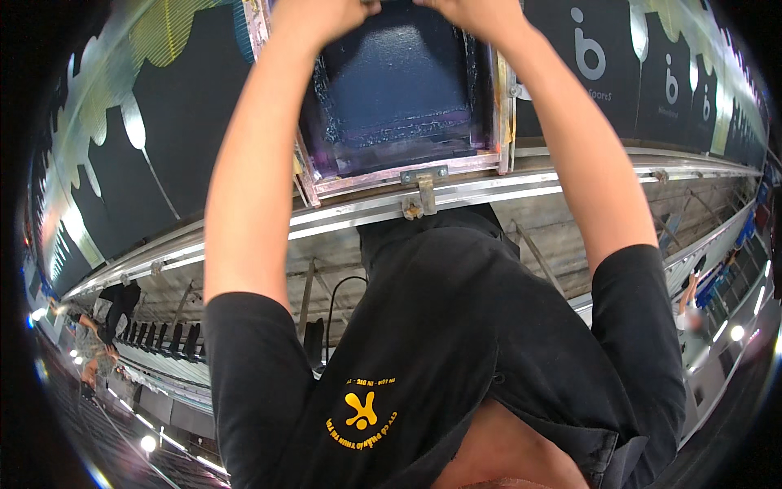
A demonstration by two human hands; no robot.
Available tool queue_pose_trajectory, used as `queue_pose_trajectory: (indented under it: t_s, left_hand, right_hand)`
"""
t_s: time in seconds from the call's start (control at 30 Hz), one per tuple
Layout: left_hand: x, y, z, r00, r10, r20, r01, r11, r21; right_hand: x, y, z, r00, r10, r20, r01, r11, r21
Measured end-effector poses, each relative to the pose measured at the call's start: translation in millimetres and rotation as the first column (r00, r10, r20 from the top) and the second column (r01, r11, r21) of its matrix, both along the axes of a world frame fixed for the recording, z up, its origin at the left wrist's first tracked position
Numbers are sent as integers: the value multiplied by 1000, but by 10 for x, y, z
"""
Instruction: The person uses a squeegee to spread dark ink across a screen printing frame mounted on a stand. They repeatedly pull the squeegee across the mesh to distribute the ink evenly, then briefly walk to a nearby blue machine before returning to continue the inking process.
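Both my arms reach forward over a screen-printing frame (366,184) with pinkish, ink-stained bars. Its dark blue mesh (399,90) looks glossy, with wet-looking ink streaks along the sides and near end. At the top edge my left hand (330,18) is curled, its thumb pointing inward. Opposite it, my right hand (476,15) is also curled with its thumb inward. A dark edge shows between the two hands, but the picture cuts it off, so what they grip cannot be told. A metal bracket (424,176) at the frame's near side sits against the table rail.
A metal rail (529,190) runs along the table's near edge, by my waist. Black printed panels lie left (175,114) and right (603,106) of the frame, with pale drip patterns. Other people stand far left (94,350) and far right (691,322).
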State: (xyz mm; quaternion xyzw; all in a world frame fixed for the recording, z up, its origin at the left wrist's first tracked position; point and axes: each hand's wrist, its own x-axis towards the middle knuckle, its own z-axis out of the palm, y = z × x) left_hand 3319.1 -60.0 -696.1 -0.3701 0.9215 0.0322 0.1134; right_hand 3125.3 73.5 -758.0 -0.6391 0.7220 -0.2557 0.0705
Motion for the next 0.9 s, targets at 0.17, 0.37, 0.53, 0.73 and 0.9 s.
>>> queue_pose_trajectory:
  t_s: [0.17, 0.37, 0.53, 0.73, 0.9]
  left_hand:
    - [756, 1239, -27, 997, -31, -68, 39, 992, 120]
    - [1081, 1916, 169, 1000, -18, 14, 13, 951, 308]
    - [741, 1153, 377, 999, -53, -6, 52, 928, 368]
    - [120, -141, 439, 988, -110, -108, 134, 958, 253]
    - [-100, -693, 240, 989, -125, -74, 144, 906, 397]
  right_hand:
    - [644, 1264, 25, 997, 77, 21, -78, 996, 35]
    - [922, 2001, 254, 960, 91, 266, -109, 992, 55]
    - [205, 1718, 66, 843, -293, 450, 379, 918, -112]
    - [-325, 1302, -496, 546, -616, 568, 598, 761, 252]
    - [-304, 1178, -357, 87, -600, 795, 427, 743, 515]
